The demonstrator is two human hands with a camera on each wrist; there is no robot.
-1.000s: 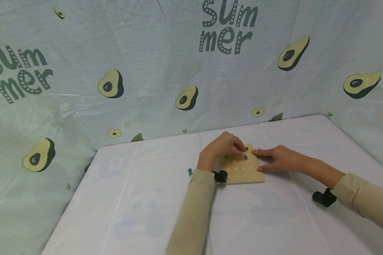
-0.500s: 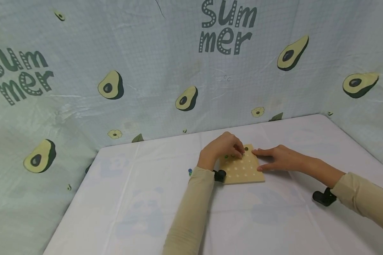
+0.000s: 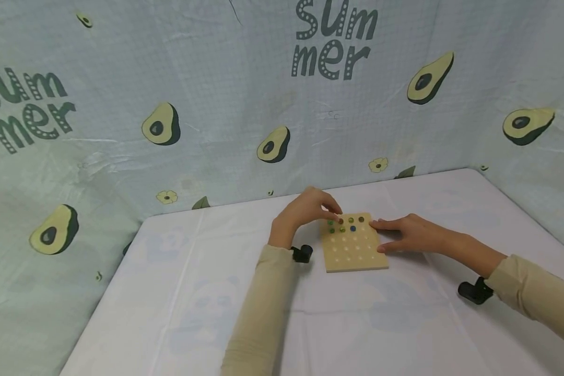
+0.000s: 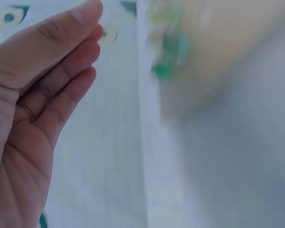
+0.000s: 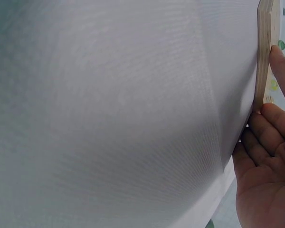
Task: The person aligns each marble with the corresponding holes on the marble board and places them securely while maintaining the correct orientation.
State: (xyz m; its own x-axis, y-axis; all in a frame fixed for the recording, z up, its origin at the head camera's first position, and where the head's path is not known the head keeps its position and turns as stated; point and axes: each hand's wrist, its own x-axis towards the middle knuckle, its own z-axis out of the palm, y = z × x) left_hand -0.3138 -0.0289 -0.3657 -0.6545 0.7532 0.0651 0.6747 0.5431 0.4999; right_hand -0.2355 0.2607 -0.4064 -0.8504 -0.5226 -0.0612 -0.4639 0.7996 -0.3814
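Note:
A square wooden pegboard (image 3: 354, 249) lies on the table, with small coloured pegs in its two far rows and bare holes in the nearer ones. A blue peg (image 3: 353, 228) stands at the right end of the second row. My left hand (image 3: 305, 213) is over the board's far left corner, overlapping a green peg (image 3: 331, 222). In the left wrist view its thumb and fingers (image 4: 61, 76) lie close together with nothing between them. My right hand (image 3: 411, 233) rests against the board's right edge, fingers extended. The right wrist view shows its thumb (image 5: 281, 64) at the board's edge.
A pale cloth (image 3: 207, 308) with faint panda prints covers the table. Behind it hangs a sheet (image 3: 225, 89) printed with avocados and lettering. Both wrists carry small black cameras, such as the left one (image 3: 303, 254).
My left hand has moved left off the second row, uncovering the blue peg and others. Loose pegs left of the board are now hidden behind the left arm. The right hand stays put.

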